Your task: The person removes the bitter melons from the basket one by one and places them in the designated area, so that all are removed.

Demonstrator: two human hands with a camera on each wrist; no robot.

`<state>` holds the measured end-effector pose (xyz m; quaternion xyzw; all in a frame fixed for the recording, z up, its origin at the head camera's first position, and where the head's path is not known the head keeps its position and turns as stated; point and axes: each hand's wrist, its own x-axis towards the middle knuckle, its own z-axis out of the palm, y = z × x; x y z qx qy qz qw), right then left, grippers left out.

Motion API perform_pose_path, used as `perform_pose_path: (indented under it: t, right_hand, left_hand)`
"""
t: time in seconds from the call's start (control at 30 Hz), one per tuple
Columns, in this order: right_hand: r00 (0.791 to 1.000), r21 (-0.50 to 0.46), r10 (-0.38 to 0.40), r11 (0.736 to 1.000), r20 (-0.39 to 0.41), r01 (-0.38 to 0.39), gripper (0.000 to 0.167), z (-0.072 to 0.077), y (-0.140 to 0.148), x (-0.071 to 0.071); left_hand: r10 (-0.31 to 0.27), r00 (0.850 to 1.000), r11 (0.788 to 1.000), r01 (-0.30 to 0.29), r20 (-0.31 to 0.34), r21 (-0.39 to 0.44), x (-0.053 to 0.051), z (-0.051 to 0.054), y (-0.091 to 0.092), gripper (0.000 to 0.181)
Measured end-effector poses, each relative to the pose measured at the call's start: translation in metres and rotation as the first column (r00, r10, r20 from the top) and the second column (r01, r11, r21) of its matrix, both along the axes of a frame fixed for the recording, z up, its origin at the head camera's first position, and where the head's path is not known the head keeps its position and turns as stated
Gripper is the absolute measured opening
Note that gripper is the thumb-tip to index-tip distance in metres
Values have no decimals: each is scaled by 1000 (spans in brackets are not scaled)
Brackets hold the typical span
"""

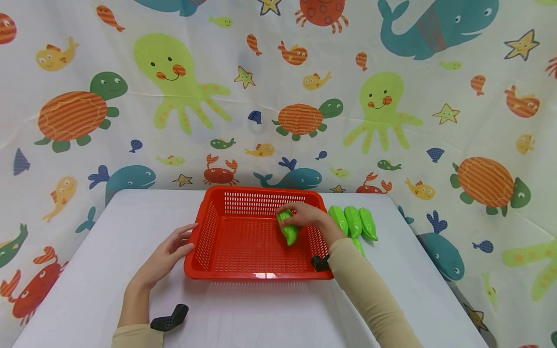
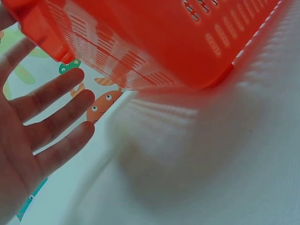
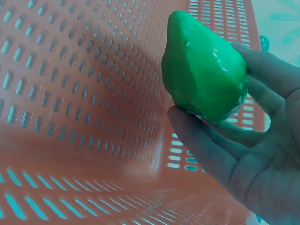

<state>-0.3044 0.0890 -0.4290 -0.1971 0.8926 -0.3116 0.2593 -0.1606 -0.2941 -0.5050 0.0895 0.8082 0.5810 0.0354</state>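
My right hand (image 1: 304,214) is inside a red plastic basket (image 1: 258,276), gripping a glossy green vegetable (image 1: 289,234) with a ribbed body and a tapered tip. In the right wrist view, thumb and fingers hold the green vegetable (image 3: 206,70) at its thick end, and its tip points away from the palm. My left hand (image 1: 167,253) is at the left side of the basket, its fingertips by the rim. In the left wrist view the left hand (image 2: 42,122) has its fingers spread and extended beside the red basket wall (image 2: 140,42).
Right of the basket, three similar green vegetables (image 1: 353,222) lie in a row on the white table (image 1: 174,212). Another green one (image 1: 359,245) is partly hidden by the right forearm. A curtain (image 1: 261,67) printed with sea animals hangs behind the table.
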Motion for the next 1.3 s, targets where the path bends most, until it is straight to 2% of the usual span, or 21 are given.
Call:
perform_pose_path:
  t: [0.37, 0.8, 1.3]
  right_hand:
    - [1000, -59, 1, 998, 23, 0, 46, 3, -1, 3]
    - [1000, -105, 13, 994, 28, -10, 46, 2, -3, 2]
    - [996, -138, 20, 990, -87, -31, 45, 3, -2, 1]
  left_hand:
    - [3, 1000, 1000, -3, 5, 1, 1, 2, 0, 61]
    - [2, 1000, 1000, -2, 3, 3, 1, 0, -1, 61]
    - [3, 1000, 1000, -3, 6, 4, 2, 1, -1, 60]
